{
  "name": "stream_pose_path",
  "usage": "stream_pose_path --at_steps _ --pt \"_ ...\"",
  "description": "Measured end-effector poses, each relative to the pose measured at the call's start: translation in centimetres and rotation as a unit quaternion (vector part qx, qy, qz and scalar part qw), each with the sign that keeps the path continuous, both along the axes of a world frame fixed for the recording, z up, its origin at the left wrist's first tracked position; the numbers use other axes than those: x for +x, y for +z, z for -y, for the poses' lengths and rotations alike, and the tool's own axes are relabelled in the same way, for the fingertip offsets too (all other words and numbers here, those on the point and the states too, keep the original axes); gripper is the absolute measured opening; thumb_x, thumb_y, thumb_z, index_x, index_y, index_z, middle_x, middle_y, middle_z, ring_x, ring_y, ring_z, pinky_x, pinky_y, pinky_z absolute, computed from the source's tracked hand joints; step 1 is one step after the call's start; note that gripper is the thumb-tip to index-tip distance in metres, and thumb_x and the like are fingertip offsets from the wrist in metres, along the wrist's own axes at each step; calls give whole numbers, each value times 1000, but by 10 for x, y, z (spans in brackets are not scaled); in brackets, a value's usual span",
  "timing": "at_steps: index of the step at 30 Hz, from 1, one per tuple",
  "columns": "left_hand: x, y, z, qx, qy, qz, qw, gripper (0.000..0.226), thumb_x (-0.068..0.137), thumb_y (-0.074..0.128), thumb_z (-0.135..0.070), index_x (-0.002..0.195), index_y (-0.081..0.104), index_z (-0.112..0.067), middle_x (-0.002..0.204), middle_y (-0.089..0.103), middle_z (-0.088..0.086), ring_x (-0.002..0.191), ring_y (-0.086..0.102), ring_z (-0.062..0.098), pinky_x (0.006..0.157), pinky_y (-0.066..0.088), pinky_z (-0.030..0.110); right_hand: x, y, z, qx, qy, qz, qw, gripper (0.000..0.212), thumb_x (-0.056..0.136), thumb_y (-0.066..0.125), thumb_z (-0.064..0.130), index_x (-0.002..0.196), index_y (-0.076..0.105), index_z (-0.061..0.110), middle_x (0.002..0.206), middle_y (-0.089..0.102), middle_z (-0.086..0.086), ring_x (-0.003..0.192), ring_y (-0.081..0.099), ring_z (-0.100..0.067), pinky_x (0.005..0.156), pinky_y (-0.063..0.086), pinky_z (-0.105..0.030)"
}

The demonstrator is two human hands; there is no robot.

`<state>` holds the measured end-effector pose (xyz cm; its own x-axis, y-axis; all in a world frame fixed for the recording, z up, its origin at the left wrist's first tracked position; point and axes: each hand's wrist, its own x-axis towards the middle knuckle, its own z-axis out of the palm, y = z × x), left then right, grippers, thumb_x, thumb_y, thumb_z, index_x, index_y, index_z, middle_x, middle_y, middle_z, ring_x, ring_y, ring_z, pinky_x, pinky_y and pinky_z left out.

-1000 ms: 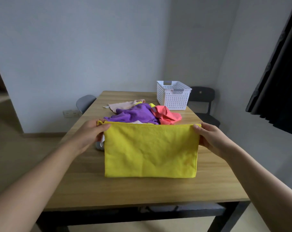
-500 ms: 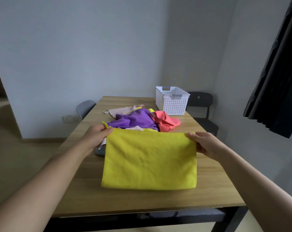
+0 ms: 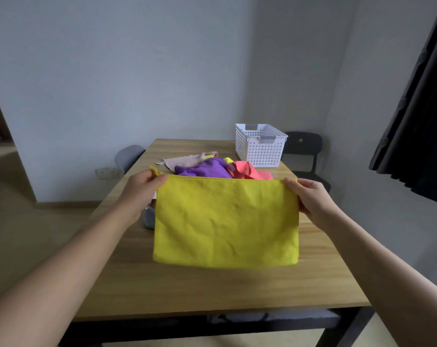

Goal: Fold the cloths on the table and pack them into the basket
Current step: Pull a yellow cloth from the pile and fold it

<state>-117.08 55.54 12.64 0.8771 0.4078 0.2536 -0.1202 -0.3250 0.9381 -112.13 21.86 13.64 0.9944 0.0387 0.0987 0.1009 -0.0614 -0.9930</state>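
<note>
Both forearms reach forward from the lower corners of the view over the wooden table [image 3: 237, 291], wrists roughly level with each other. The left hand [image 3: 141, 190] pinches the upper left corner of the yellow cloth [image 3: 226, 221], thumb on the near face and fingers curled behind, a small tip of the corner sticking out past the knuckles. The right hand [image 3: 312, 199] grips the upper right corner the same way, thumb lying along the top hem. Between them the top edge is pulled taut and the cloth hangs as a flat rectangle, its lower edge at or just above the tabletop. Behind it lies a heap of unfolded cloths: a purple cloth [image 3: 204, 169], a coral cloth [image 3: 250, 171] and a pale pink cloth [image 3: 189, 159]. The white perforated basket [image 3: 258, 146] stands at the far right of the table, well apart from both hands.
</note>
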Motion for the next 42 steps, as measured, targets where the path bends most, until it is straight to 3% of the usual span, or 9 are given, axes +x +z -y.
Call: stream_pose_path --at_steps 4,8,12,16,22,28,32,37,42 --pt "2 9 8 -9 55 -42 998 26 77 68 -32 66 54 -12 64 48 6 64 46 17 52 30 25 2 4 -14 -53 -36 -32 997 22 91 62 23 93 68 2 79 63 -8 70 59 -19 69 51 -31" --pt "3 13 41 -27 14 -44 999 31 72 69 -29 55 48 -15 36 40 -6 41 36 18 43 23 22 -1 5 -42 -86 -35 -3 996 27 90 62 25 85 61 -2 78 48 -11 66 50 -20 56 47 -26" --pt "4 14 76 -66 -47 -65 995 16 81 67 -20 71 61 -8 58 58 4 55 55 20 57 43 28 -13 7 -68 -62 14 10 998 23 91 60 19 83 60 -2 76 51 -13 60 55 -19 45 48 -18" --pt "3 17 97 -137 -87 -62 985 17 84 64 -12 68 59 -8 59 61 7 48 59 14 47 48 22 -20 7 -81 -57 29 23 998 33 91 59 18 96 59 -15 76 55 -15 57 56 -16 46 50 -19" --pt "3 14 109 -97 -102 -50 989 15 82 69 -18 70 62 -13 69 61 2 58 60 8 61 48 24 -27 7 -89 -41 63 33 997 34 93 58 19 97 59 -15 79 61 -19 61 62 -17 49 51 -22" --pt "-1 13 111 -136 -118 -60 982 12 82 71 -18 76 67 -9 75 66 5 71 62 17 66 52 29 -34 8 -86 18 110 -10 994 26 94 57 23 99 67 -1 77 68 -9 64 66 -14 56 54 -25" --pt "-4 12 109 -162 -123 -69 977 16 81 72 -19 87 70 -5 87 70 13 83 64 26 83 53 42 -37 7 -83 54 137 -40 988 21 96 55 22 97 69 6 79 68 -7 68 66 -16 60 56 -27" --pt "-10 11 109 -166 -117 -55 978 10 83 71 -19 76 68 -12 73 68 3 72 63 18 70 54 33 -42 6 -82 77 150 -48 984 19 95 55 19 89 69 9 77 67 -7 68 66 -17 63 58 -29" --pt "-10 9 108 -136 -98 -33 985 18 82 71 -33 76 71 -16 77 70 1 81 65 20 71 54 33 -45 7 -83 76 164 -54 982 31 100 44 27 90 66 8 79 65 -6 72 63 -18 67 56 -31"
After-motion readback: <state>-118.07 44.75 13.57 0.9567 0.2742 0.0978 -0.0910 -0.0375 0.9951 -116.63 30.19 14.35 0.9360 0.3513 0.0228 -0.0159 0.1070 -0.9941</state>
